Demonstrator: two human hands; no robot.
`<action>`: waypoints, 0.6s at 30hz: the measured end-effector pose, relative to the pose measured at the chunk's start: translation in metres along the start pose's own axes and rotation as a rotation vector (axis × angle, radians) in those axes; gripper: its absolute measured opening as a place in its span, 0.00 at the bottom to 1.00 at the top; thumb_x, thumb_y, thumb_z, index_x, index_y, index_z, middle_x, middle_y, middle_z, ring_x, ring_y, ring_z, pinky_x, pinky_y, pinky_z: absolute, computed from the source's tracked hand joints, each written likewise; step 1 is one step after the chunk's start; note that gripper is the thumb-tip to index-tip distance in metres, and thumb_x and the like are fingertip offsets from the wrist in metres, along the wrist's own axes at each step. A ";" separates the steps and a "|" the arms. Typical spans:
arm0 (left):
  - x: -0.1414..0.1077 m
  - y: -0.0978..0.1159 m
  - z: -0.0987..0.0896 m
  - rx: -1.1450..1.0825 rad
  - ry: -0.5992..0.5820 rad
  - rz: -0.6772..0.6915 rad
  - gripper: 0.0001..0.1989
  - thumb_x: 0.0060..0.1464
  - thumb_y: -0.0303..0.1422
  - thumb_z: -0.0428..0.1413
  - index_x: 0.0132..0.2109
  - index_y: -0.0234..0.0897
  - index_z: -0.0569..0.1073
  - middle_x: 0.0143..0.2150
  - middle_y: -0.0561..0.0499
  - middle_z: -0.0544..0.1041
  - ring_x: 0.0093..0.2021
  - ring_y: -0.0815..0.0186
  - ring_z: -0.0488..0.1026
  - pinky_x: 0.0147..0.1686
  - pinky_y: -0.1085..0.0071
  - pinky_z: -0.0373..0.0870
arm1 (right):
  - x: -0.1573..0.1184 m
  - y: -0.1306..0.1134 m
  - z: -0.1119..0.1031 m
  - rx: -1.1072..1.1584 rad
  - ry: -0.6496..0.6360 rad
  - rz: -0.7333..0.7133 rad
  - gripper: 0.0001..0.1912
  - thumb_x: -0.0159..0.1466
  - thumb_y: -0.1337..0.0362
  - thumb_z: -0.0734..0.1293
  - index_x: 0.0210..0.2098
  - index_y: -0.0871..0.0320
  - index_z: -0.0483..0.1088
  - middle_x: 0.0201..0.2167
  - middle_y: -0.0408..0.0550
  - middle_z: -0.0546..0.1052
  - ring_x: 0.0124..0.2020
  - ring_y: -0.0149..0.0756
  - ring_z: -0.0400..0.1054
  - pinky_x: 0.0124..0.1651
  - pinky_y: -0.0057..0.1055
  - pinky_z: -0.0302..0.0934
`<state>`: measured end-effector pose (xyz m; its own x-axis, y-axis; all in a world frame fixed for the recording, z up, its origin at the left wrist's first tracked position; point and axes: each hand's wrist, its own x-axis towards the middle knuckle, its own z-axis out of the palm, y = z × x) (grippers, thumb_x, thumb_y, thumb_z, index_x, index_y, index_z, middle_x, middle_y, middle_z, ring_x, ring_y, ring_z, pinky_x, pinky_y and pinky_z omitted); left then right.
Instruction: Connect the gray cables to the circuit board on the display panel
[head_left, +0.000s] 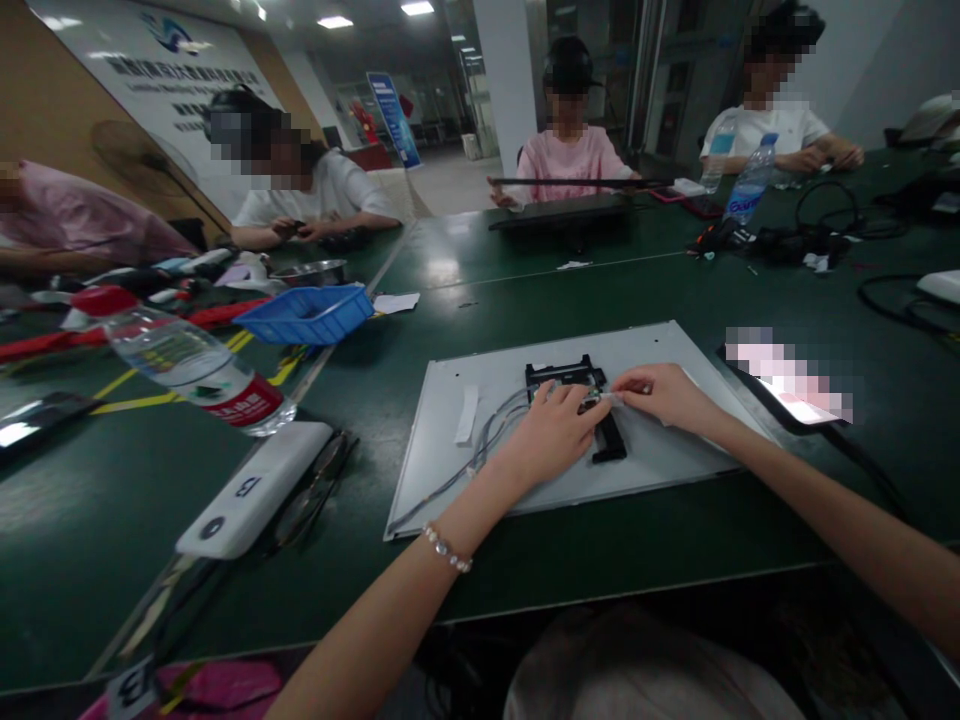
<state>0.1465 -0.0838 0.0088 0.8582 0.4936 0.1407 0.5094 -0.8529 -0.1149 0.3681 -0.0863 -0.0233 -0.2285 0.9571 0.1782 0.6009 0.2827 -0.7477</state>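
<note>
A white flat panel [510, 490] lies on the table in front of me, with a black plastic frame [609, 440] on it. My left hand [559, 432] rests over this frame, fingers bent down onto it and partly hiding it. Grey cables [491, 425] run from beneath those fingers to the panel's near left corner. From the right, my right hand [664, 397] pinches a small whitish piece [616, 398] beside the left fingertips; its exact kind is too small to make out. A white paper strip [466, 414] lies on the panel's left part.
Left of the panel are a white power bank [255, 490], eyeglasses [315, 490], a red-capped water bottle [199, 365] and a blue plastic tray [307, 314]. A lit phone [787, 380] lies to the right. Several people sit around the table, one behind a dark flat panel [570, 208].
</note>
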 end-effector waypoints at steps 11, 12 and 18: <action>-0.001 0.000 0.001 0.014 -0.008 -0.011 0.22 0.59 0.30 0.46 0.61 0.41 0.59 0.57 0.43 0.63 0.56 0.55 0.62 0.55 0.57 0.57 | -0.003 -0.001 0.000 -0.144 0.038 -0.108 0.08 0.60 0.65 0.65 0.36 0.56 0.75 0.36 0.48 0.76 0.33 0.35 0.70 0.38 0.33 0.64; -0.001 0.001 0.001 0.015 -0.007 -0.013 0.22 0.60 0.30 0.45 0.61 0.41 0.59 0.57 0.43 0.63 0.56 0.55 0.61 0.55 0.57 0.57 | -0.003 -0.001 0.000 -0.145 0.032 -0.109 0.08 0.59 0.65 0.65 0.36 0.56 0.75 0.36 0.48 0.76 0.33 0.34 0.70 0.38 0.33 0.64; -0.002 0.001 -0.001 0.030 -0.010 -0.010 0.21 0.60 0.30 0.44 0.61 0.41 0.60 0.57 0.43 0.64 0.56 0.56 0.61 0.56 0.56 0.55 | -0.005 -0.004 0.000 -0.137 0.026 -0.113 0.08 0.60 0.65 0.65 0.36 0.56 0.75 0.36 0.47 0.76 0.31 0.33 0.69 0.37 0.33 0.64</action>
<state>0.1455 -0.0854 0.0094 0.8538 0.5037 0.1318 0.5192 -0.8426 -0.1434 0.3669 -0.0917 -0.0215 -0.2813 0.9196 0.2742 0.6717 0.3927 -0.6281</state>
